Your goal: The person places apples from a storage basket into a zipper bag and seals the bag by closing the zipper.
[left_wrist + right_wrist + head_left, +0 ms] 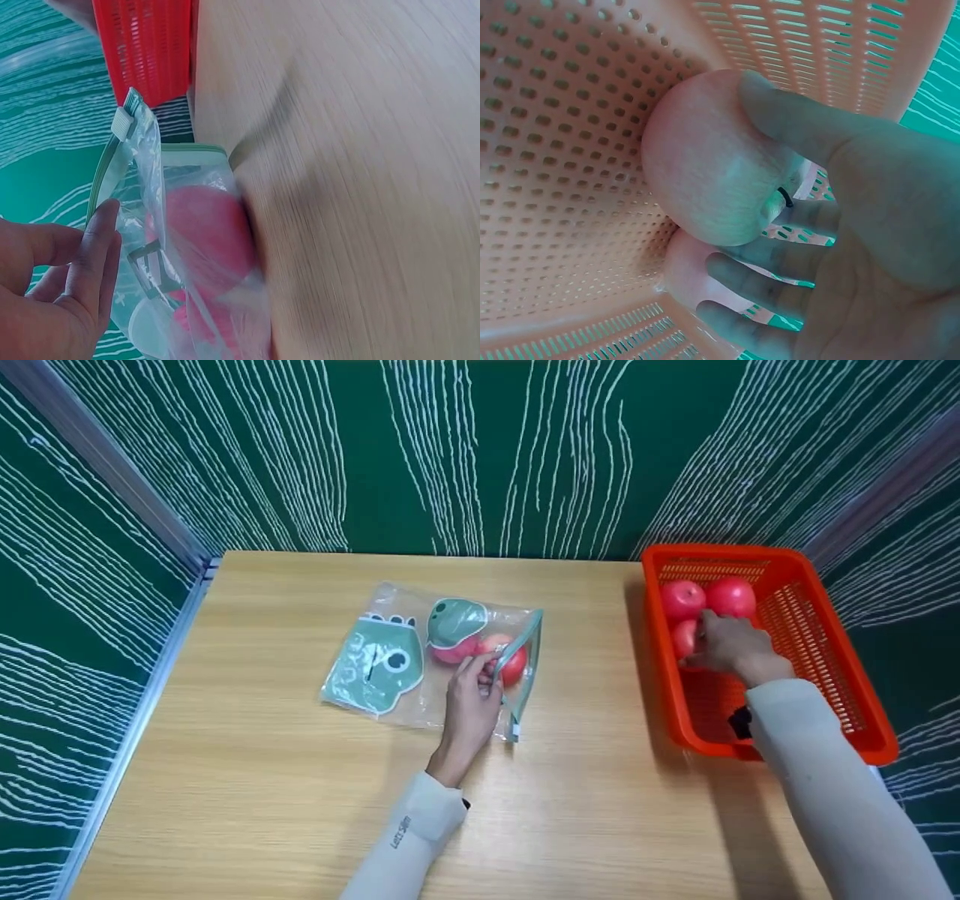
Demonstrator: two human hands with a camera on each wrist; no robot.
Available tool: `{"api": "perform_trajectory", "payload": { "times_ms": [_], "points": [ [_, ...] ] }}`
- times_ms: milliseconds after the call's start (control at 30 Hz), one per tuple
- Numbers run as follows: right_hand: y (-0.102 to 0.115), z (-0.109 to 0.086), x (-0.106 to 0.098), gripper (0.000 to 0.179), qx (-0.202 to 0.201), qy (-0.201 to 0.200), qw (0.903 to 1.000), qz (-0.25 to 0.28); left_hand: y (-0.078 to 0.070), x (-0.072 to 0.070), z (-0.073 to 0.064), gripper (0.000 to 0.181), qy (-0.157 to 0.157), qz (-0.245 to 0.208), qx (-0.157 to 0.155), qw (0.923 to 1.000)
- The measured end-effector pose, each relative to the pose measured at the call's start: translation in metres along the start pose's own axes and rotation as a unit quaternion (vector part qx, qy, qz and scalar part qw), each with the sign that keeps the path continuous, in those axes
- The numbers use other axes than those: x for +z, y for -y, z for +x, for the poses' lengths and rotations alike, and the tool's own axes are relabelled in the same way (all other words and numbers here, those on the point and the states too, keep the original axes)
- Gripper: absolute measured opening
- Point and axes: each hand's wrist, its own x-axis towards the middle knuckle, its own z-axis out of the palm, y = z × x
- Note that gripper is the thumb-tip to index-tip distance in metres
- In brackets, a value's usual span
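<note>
Bag half-hides its apples; left fingers pinch its rim; right fingers grip a part-covered apple.

Table: pale wood grain, straight back edge; two articles directly on it.

Item one, bag: clear plastic, laid on its side left of the basket and apart from it, printed with green patches, one bearing an eye; green strip along the parted mouth, which faced the basket; pale slider at the strip's near end.

Item two, basket: red-orange, pierced walls, upright at the right; its near right corner apparently overhung the table's edge, though that edge was mostly hidden.
</note>
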Motion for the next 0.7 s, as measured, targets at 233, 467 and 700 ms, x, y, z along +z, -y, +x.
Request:
{"api": "perform_trajectory", "payload": {
  "times_ms": [233,467,700],
  "points": [
    [0.001,-0.007,-0.005,0.088,-0.007,-0.017,0.9998,-0.006,0.000,0.000,-0.001,0.033,0.014,0.011,-0.018,0.9997],
    [0.006,-0.017,-0.011,0.088,-0.028,-0.052,0.9970,-0.049,0.000,0.000,-0.001,0.032,0.011,0.007,-0.017,0.9998],
    [0.012,-0.034,-0.012,0.092,-0.049,-0.100,0.9923,-0.055,0.000,-0.002,-0.001,0.031,0.012,0.001,-0.016,0.9998]
  ]
}}
